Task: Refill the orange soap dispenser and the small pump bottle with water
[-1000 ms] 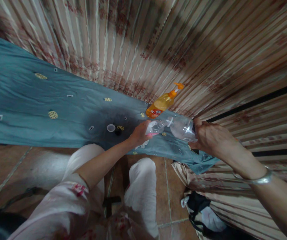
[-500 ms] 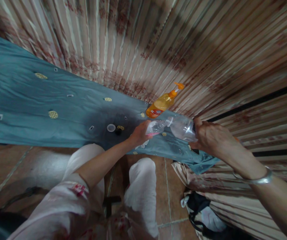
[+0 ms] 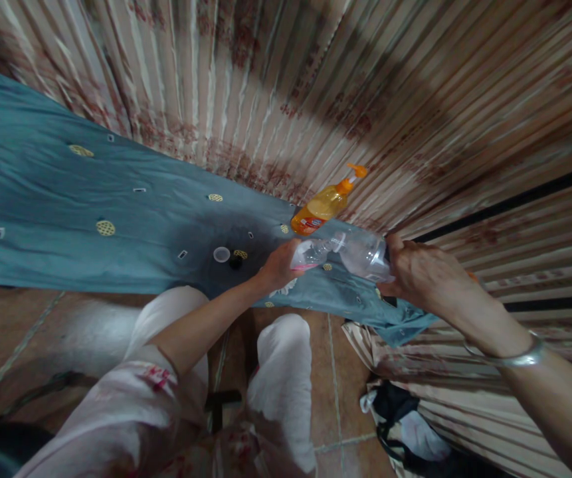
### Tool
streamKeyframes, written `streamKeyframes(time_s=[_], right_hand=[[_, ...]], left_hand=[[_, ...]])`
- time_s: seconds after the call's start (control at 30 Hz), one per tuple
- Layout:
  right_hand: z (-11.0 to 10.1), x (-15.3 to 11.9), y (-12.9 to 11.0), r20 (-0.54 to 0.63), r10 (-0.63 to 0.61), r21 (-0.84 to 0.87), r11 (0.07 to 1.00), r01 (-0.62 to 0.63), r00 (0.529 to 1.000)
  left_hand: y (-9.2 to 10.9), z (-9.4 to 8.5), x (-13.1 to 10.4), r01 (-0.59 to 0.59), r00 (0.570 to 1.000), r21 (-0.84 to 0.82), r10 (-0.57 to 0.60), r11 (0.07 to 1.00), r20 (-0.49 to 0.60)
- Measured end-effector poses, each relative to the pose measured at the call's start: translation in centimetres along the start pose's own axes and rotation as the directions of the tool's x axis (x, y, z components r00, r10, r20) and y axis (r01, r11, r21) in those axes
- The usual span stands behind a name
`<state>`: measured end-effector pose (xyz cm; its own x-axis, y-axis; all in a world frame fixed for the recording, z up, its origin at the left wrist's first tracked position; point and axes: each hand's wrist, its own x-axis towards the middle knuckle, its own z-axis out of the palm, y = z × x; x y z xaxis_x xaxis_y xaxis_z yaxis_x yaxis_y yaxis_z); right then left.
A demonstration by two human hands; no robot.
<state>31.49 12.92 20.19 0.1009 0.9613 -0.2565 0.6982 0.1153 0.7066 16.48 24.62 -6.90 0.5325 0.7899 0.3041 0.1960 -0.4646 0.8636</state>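
My left hand is closed round a small clear plastic bottle, which lies nearly level with a little pink showing along its lower side. My right hand grips the base end of a larger clear bottle, tilted so that its neck points left. The two necks meet, or nearly so; I cannot tell whether liquid passes between them. Just behind them stands a pump bottle of orange liquid with an orange pump head. Left of my left hand are a small whitish round lid or dish and a small dark object.
A teal patterned cloth covers the long narrow surface. Pleated curtains hang behind it and on the right. Something white and crumpled lies under my left wrist. A dark and white bag or cloth heap rests on the tiled floor.
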Motion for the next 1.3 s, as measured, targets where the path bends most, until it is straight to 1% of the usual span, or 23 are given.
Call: streamKeyframes(time_s=[0.2, 0.37, 0.53, 0.73, 0.9, 1.17, 1.3], right_hand=[[0.7, 0.0, -0.1, -0.039, -0.003, -0.030, 1.000, 0.001, 0.999], [1.1, 0.1, 0.1, -0.081, -0.009, -0.051, 0.999, 0.005, 0.997], [1.0, 0.2, 0.3, -0.046, -0.022, -0.025, 0.999, 0.020, 0.999], [0.8, 0.2, 0.1, -0.071, -0.011, -0.045, 0.999, 0.007, 0.997], [0.7, 0.2, -0.1, -0.025, 0.017, -0.036, 0.999, -0.017, 1.000], [1.5, 0.2, 0.0, -0.097, 0.003, -0.062, 0.998, -0.009, 0.995], [1.4, 0.1, 0.2, -0.094, -0.013, -0.066, 0.998, 0.006, 0.996]], left_hand=[[-0.1, 0.0, -0.1, -0.031, 1.000, -0.014, 0.031, 0.999, -0.005], [0.0, -0.1, -0.1, -0.001, 1.000, -0.005, 0.001, 1.000, 0.004], [0.1, -0.1, -0.2, -0.016, 1.000, -0.031, 0.016, 0.999, -0.004], [-0.4, 0.1, -0.1, -0.030, 0.999, -0.014, 0.030, 0.999, -0.014], [-0.2, 0.0, -0.1, -0.015, 1.000, -0.007, 0.015, 1.000, 0.002], [-0.1, -0.1, -0.1, -0.016, 1.000, -0.016, 0.016, 1.000, -0.003], [-0.1, 0.0, -0.1, -0.006, 1.000, -0.023, 0.006, 1.000, -0.011]])
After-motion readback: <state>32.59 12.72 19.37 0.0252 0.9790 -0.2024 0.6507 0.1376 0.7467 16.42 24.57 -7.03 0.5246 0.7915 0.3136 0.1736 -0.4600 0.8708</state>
